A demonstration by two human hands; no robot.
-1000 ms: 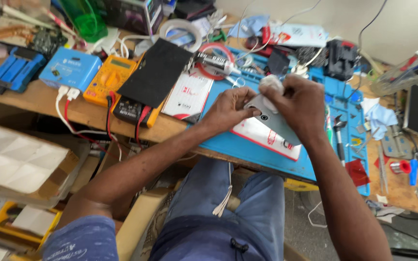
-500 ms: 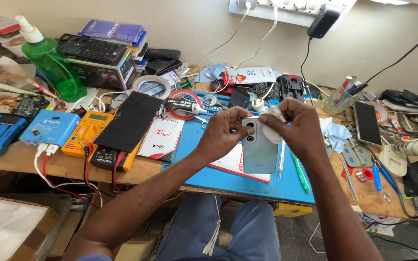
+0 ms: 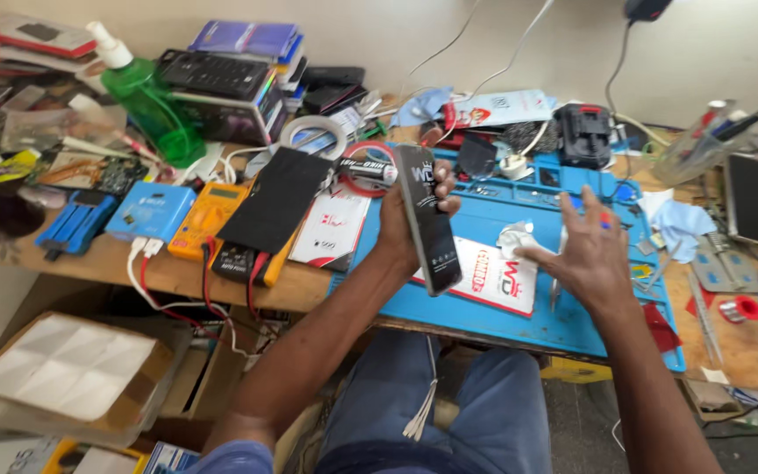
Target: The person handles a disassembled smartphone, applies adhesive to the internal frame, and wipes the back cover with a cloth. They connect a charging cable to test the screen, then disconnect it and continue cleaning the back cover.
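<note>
Hands have parted: left hand (image 3: pixel 407 211) grips the phone (image 3: pixel 427 219) alone; right hand (image 3: pixel 582 250), at three o'clock, spreads open over the white wipe (image 3: pixel 514 239).

Leaving a bare strip along the front of the blue mat (image 3: pixel 502 320), wide enough for a hand between the white card (image 3: pixel 493 276) and the mat's front edge. Blocking the mat's middle: left hand (image 3: pixel 410 219) holding a phone (image 3: pixel 427 219) upright, right hand (image 3: pixel 585 254) spreading over a crumpled tissue (image 3: pixel 515 237). Crowding the left side: black pad (image 3: pixel 278 197), orange multimeter (image 3: pixel 206 219), red and white leads (image 3: pixel 177 294) hanging over the edge. Walling off the back: tape roll (image 3: pixel 313 136), green bottle (image 3: pixel 146 101), black charger (image 3: pixel 585 136).
</note>
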